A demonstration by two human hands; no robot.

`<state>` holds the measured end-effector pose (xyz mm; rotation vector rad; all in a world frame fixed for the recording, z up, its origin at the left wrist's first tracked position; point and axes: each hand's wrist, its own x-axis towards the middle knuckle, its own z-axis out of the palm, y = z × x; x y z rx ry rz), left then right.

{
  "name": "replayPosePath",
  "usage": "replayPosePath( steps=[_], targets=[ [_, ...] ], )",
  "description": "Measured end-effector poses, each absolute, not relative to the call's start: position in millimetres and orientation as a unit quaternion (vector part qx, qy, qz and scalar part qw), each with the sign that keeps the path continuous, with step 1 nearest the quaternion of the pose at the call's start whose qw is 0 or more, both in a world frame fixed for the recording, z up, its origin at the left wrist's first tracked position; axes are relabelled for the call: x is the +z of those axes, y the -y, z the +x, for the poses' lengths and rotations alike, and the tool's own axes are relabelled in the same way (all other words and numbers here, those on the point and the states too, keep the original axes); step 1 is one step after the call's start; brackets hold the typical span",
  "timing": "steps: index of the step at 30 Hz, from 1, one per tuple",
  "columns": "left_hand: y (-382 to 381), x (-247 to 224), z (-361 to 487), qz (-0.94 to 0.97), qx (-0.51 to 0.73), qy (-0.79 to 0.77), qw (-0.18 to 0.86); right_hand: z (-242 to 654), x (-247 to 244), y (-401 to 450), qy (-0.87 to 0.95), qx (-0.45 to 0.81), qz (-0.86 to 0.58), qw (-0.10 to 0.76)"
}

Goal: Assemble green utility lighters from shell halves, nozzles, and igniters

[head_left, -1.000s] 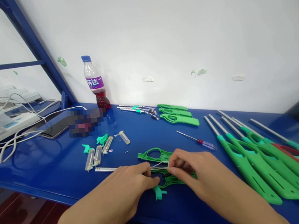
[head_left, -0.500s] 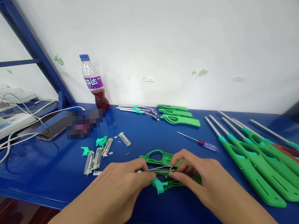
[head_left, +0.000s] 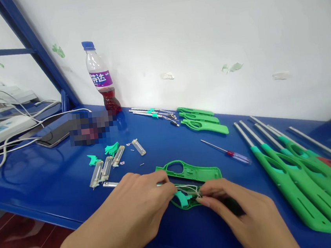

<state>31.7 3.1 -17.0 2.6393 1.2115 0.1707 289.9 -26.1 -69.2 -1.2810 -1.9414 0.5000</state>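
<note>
Hands (head_left: 151, 196) at green casing half (head_left: 194, 205), right pinching white wires (head_left: 188, 186).

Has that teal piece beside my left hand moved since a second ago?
Yes: judged against the resting screwdriver, the teal piece has moved away from you, nearer the farther green shell half.

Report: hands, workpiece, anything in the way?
Left hand over metal tube. Right hand pinching white wires. Turquoise piece between hands; green shell half behind. No obstruction visible.
</note>
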Motion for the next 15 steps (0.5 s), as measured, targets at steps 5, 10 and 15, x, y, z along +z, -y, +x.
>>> replayPosePath(
  steps=[5, 10, 15],
  targets=[
    [-0.8, -15.1, 35.4, 0.901, 0.046, -0.417, 0.110, 292.2, -70.3, 25.3, 0.776, 0.174, -0.496, 0.350],
    [4.9, -16.3, 37.0, 0.910, 0.040, -0.408, 0.065, 290.9, -71.3, 24.4, 0.792, 0.152, -0.484, 0.340],
    [4.4, -20.4, 37.3, 0.916, 0.052, -0.395, 0.051, 289.7, -68.7, 25.9, 0.790, 0.137, -0.487, 0.345]
  ],
)
